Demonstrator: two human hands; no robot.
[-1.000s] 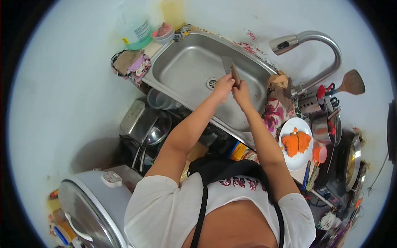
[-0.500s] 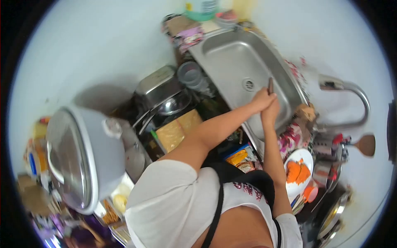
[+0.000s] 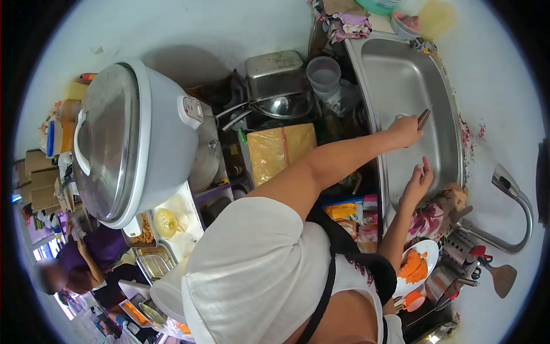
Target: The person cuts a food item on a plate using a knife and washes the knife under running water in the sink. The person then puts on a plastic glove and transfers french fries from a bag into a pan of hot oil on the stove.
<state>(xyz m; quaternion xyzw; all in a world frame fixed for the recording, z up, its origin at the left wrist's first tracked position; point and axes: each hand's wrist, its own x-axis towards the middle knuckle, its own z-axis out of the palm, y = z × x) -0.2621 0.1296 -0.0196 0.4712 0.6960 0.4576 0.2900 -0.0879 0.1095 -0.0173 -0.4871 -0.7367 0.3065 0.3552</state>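
One knife handle (image 3: 424, 118), jutting from clasping left hand (image 3: 405, 132), right hand (image 3: 419, 184) apart, loosely uncurled

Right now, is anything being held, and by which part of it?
The left hand grips a knife-like brown thing; exactly which part is hidden. The right hand looks empty.

Bright light is spreading evenly; the cooker (image 3: 163, 135) is softly shadowing the wall (image 3: 240, 26), the pan (image 3: 286, 108) is glinting, black edges are ringing the bowed view.
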